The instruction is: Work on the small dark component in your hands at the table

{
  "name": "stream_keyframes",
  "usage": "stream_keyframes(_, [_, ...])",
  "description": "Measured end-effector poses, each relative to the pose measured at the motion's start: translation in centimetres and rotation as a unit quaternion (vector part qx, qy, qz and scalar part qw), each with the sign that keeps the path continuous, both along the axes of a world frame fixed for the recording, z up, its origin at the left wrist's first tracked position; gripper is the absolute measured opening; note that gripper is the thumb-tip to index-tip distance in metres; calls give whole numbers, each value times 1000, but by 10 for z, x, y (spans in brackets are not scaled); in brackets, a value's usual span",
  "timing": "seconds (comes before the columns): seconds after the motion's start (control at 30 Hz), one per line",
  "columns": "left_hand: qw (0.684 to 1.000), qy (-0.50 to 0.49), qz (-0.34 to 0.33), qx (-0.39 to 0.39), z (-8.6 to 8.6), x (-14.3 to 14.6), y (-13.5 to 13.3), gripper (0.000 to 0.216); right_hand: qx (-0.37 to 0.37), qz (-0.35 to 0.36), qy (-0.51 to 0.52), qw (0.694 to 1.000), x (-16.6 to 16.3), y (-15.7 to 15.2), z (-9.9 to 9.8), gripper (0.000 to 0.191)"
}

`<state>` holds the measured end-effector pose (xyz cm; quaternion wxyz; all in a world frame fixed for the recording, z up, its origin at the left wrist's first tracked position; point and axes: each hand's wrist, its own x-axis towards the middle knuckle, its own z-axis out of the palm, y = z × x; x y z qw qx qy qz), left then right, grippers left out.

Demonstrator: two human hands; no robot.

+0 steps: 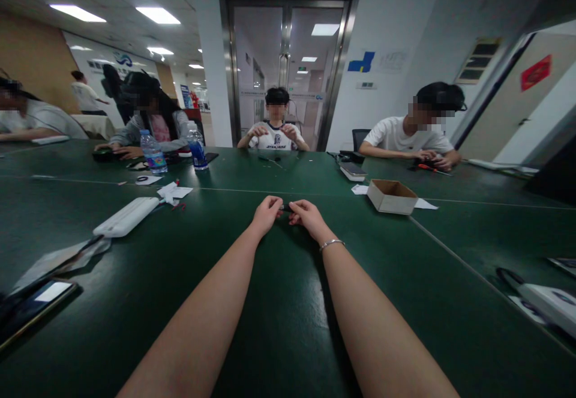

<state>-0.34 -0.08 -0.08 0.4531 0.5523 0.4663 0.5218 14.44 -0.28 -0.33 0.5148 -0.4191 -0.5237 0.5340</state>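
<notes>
Both my arms stretch out over a dark green table [279, 302]. My left hand [267, 212] and my right hand [304, 213] meet at the middle of the table, fingers curled. Between them they pinch a small dark object [285, 208], too small to name. A thin bracelet [331, 243] circles my right wrist.
An open cardboard box [390, 197] sits to the right, a white power strip [126, 216] and paper scraps to the left, a phone [36, 303] at the near left. Two water bottles [153, 152] stand far left. Several other people sit around the table's far side.
</notes>
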Motion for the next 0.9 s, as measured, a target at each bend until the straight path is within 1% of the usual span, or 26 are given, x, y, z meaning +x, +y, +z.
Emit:
stream_keyframes(0.07, [1000, 13, 8, -13, -1, 1, 1, 18, -2, -3, -1, 1000, 0, -1, 1, 19])
stream_keyframes(0.17, [999, 32, 5, -11, -1, 2, 0, 17, -4, -8, -3, 1000, 0, -1, 1, 18])
stream_keyframes(0.43, [1000, 25, -14, -5, -1, 0, -1, 18, -9, -4, -9, 1000, 0, -1, 1, 17])
stream_keyframes(0.7, [1000, 26, -17, -3, 1, 0, -3, 18, -5, -4, -5, 1000, 0, -2, 2, 24])
stream_keyframes(0.9, [1000, 21, -17, 6, -2, 0, -1, 19, -4, -2, 0, 1000, 0, -2, 2, 21])
